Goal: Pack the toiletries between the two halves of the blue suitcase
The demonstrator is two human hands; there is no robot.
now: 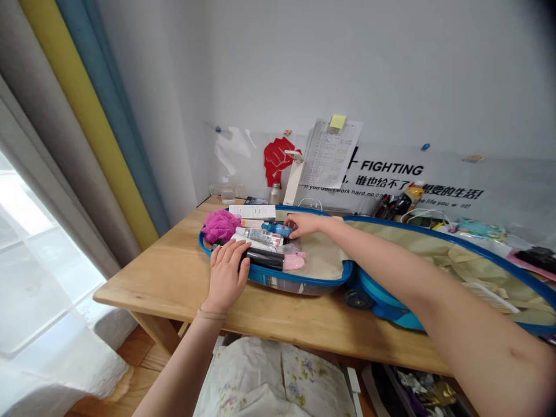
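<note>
Across a pale wooden desk, a blue-rimmed suitcase lies open, its near rim along the desk's near side and its beige-lined lid spread out to the right. Toiletries sit packed in its left half. The left hand lies palm down at the near left of the pile, fingers relaxed and slightly spread, resting over the end of a black tube and not clearly gripping anything. The right hand reaches in from the right, its fingers curled down onto a blue bottle; whether they grasp it firmly, I cannot tell.

Beside them lie a pink bath pouf at the far left corner, a white box along the far rim, a silver-labelled tube and a pink oval item. Beyond the suitcase, a white lamp stands against the wall, below a red fist cutout and a printed sheet. Floral bedding shows below the desk's near edge.
</note>
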